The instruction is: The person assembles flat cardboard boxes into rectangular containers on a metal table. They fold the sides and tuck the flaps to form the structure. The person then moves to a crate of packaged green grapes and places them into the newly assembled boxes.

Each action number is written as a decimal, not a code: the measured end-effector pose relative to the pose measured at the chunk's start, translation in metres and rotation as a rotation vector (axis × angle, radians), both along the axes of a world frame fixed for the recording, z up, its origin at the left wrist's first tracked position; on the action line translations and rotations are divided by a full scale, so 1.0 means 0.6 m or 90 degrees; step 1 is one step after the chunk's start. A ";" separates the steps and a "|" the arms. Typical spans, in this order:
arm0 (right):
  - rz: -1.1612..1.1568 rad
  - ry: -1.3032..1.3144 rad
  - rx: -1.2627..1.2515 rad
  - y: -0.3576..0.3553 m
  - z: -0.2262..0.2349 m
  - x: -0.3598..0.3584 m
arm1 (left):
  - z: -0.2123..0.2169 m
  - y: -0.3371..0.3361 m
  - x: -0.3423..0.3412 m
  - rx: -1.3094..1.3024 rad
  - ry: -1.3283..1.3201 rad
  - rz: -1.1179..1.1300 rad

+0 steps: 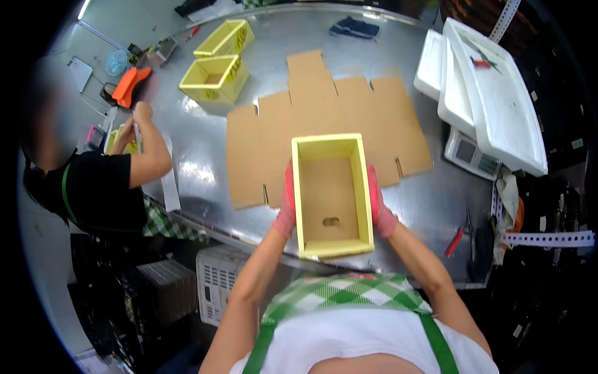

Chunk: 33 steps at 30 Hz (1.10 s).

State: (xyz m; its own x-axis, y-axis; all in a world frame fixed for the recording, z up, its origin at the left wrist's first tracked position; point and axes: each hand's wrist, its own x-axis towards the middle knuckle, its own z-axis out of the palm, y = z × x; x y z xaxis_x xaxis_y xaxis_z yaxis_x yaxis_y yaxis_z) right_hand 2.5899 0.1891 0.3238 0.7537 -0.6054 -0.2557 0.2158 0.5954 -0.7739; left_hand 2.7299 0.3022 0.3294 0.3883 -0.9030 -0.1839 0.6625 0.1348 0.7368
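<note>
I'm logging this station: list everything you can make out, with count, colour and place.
Table: 1, silver, centre
Co-worker: 1, black top, left
Held box: 1, yellow, lower centre
Other boxes: 3, yellow, two at table's far left, one beside co-worker
Cardboard sheet: 1, brown, flat on table
Cloth: 1, dark blue, far tabletop
Trays: at least 3, white, right
Scale: 1, white, below trays
Tools: at least 2, red handles, top tray and table's right
Apparent cap: 1, orange, far left
Crate: 1, white, below table edge
Apron: 1, green and white, worn
Left hand: 1, pink glove, box's left side
Right hand: 1, pink glove, box's right side
</note>
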 end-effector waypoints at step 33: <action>0.193 0.275 -0.589 -0.273 0.006 0.441 | -0.114 -0.003 0.088 0.507 -1.087 0.205</action>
State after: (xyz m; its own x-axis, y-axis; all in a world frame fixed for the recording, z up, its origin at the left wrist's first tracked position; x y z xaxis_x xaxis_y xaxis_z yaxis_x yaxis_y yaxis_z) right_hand 2.8543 0.0252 0.3272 0.8609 -0.5033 -0.0744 -0.2438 -0.2800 -0.9285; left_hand 2.7827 0.3004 0.2608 0.6901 -0.6812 0.2444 -0.7071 -0.5629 0.4278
